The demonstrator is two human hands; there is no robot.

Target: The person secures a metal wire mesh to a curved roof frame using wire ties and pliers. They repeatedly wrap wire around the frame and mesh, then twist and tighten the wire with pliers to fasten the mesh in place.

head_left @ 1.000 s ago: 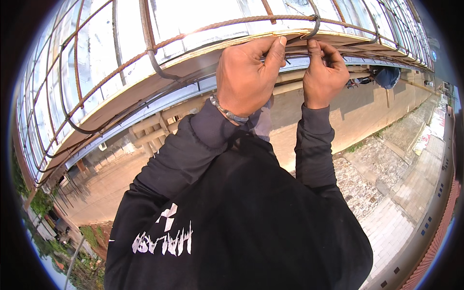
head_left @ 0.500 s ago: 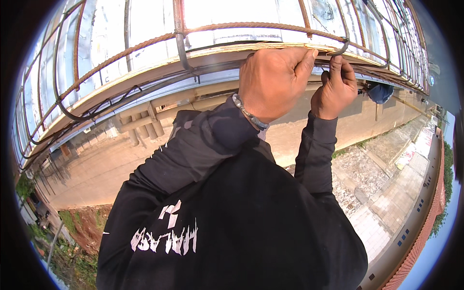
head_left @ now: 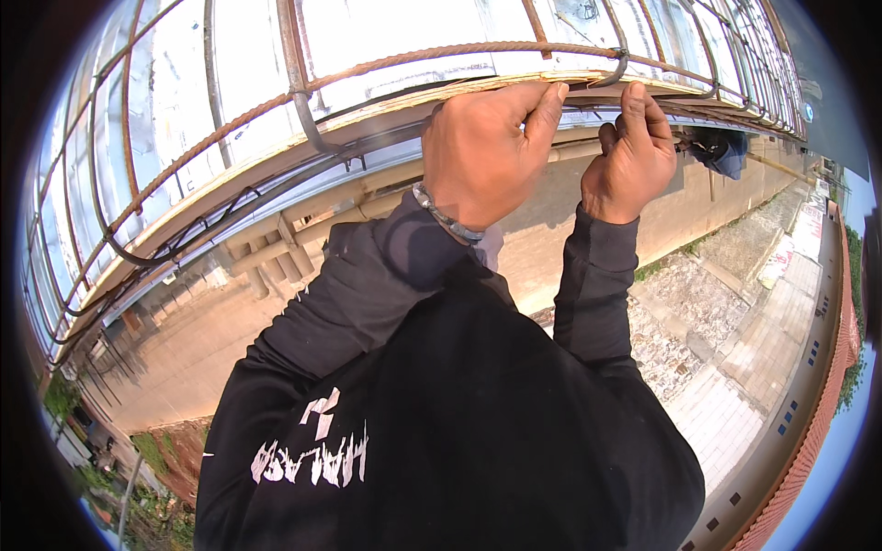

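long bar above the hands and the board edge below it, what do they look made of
The long bar looks like steel with a rough, rusty finish: it is orange-brown and ribbed along its length. The board edge is probably raw, unpainted plywood: pale tan, splintery, with what seem thin layers.

On my feed, pale ribbed sheeting [head_left: 395,32] makes up the broad surface, bordered on the near side by the edge of a plywood board [head_left: 386,105]. Over it I see a rusty long bar [head_left: 459,50] following that edge, rusty crosswise bars [head_left: 128,119], and dark bent bars [head_left: 306,124] curling past the plywood. Whether the steel touches the sheeting, I can't tell.
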